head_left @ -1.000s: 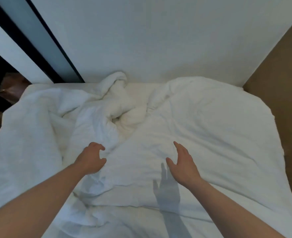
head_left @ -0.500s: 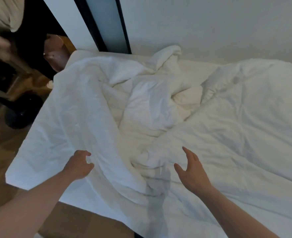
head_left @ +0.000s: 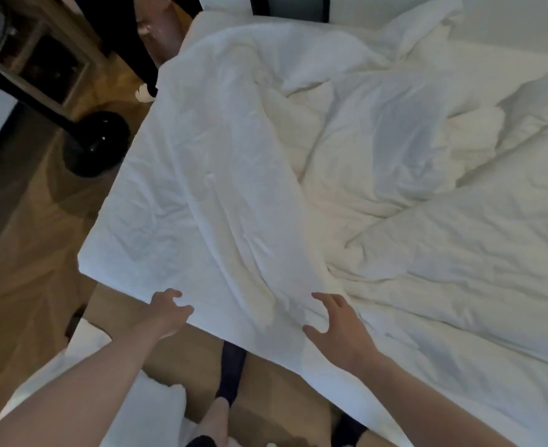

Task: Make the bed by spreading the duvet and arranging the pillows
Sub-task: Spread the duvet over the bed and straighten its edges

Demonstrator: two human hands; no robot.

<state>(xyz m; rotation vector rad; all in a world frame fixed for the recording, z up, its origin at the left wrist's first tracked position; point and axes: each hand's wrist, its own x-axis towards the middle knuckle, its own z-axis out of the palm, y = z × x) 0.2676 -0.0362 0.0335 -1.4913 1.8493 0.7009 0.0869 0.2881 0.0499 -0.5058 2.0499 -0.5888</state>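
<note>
The left hand (head_left: 166, 312) sits at the near edge of the duvet (head_left: 221, 175), fingers curled with their tips on the white fabric; whether it has actually pinched the hem or only touches it cannot be told from this view. The right hand (head_left: 337, 321) hovers just above or lightly on the duvet, fingers spread and relaxed, thumb out, holding nothing. Both hands are set along the same near edge, apart from each other, probably so that the edge can be taken at two places and drawn flat in one pull.

The duvet lies across the bed (head_left: 459, 69), its left part fairly flat and hanging past the bed's corner over the wooden floor (head_left: 24, 253), its middle bunched into folds and its right part rumpled. A pillow (head_left: 143, 411) appears to lie on the floor below the left forearm, though only part of it shows. The person's legs (head_left: 230, 369) stand close against the bed's side.

Compared with half a second before, the view has swung left and down, so the floor and a dark round base (head_left: 97, 145) now fill more of the left side. The left hand has come from upon the fabric to its very edge, and the right has moved closer to that edge too.
</note>
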